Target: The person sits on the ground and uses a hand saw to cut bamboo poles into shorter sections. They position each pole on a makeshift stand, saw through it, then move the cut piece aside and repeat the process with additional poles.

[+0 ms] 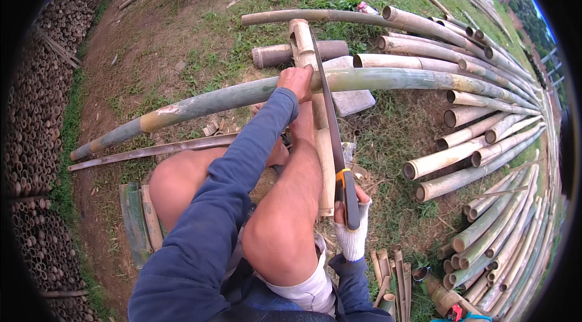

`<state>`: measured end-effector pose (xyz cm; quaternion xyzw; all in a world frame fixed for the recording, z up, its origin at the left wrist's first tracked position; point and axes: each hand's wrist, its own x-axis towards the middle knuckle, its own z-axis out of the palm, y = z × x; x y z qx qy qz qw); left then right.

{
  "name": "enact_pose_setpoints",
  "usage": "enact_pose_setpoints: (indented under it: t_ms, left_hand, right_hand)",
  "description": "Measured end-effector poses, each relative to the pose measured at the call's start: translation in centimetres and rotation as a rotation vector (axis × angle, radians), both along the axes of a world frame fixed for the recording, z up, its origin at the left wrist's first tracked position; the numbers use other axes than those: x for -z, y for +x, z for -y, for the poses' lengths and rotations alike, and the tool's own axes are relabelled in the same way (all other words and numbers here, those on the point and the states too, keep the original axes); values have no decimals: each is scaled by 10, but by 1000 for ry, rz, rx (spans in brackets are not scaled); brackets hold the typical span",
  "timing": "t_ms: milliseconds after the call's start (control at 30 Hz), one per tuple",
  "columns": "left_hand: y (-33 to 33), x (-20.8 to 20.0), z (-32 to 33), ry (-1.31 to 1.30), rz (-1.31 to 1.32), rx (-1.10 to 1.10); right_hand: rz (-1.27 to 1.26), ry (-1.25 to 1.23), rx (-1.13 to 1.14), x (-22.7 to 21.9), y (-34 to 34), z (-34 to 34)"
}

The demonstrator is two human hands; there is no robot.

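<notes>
A long green bamboo pole [200, 103] lies across a pale bamboo support [301, 40], running from lower left to right. My left hand [297, 79], at the end of a blue sleeve, presses down on the pole where it crosses the support. My right hand [351, 225], in a white knit glove, grips the orange and black handle of a hand saw [330, 122]. The saw's long blade reaches forward to the pole just right of my left hand. My bare knees are bent beneath my arms.
A large heap of cut bamboo poles [485, 146] fills the right side. A grey flat stone [354, 100] lies under the pole. Stacked bamboo ends [36, 116] form a wall at left. Short offcuts [139, 219] lie by my left knee on grass and dirt.
</notes>
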<state>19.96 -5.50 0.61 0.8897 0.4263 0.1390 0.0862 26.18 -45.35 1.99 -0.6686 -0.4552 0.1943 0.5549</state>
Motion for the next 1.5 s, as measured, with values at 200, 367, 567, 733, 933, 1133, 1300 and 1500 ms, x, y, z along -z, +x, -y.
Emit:
enact_pose_setpoints:
  t_ms: [200, 367, 567, 733, 933, 1133, 1300, 1500]
  left_hand:
    - [-5, -14, 2, -35, -52, -1]
    - [-4, -14, -3, -27, -77, 26]
    - [-1, -4, 0, -1, -55, 2]
    - [-1, -19, 6, -7, -64, -40]
    - [1, -29, 5, -82, -141, -21]
    - [3, -20, 7, -39, -95, -32]
    - [7, -30, 16, -29, -110, -60]
    - [10, -39, 15, -29, -174, -14]
  right_hand:
    - [23, 203, -122, 10, 28, -153]
    - [42, -14, 3, 0, -12, 34]
    - [23, 103, -81, -1, -8, 18]
    - [-51, 239, -149, -8, 29, -178]
    - [1, 12, -8, 10, 5, -21]
    - [-3, 40, 2, -14, -19, 64]
    - [-179, 178, -43, -17, 13, -130]
    - [-334, 99, -160, 2, 16, -60]
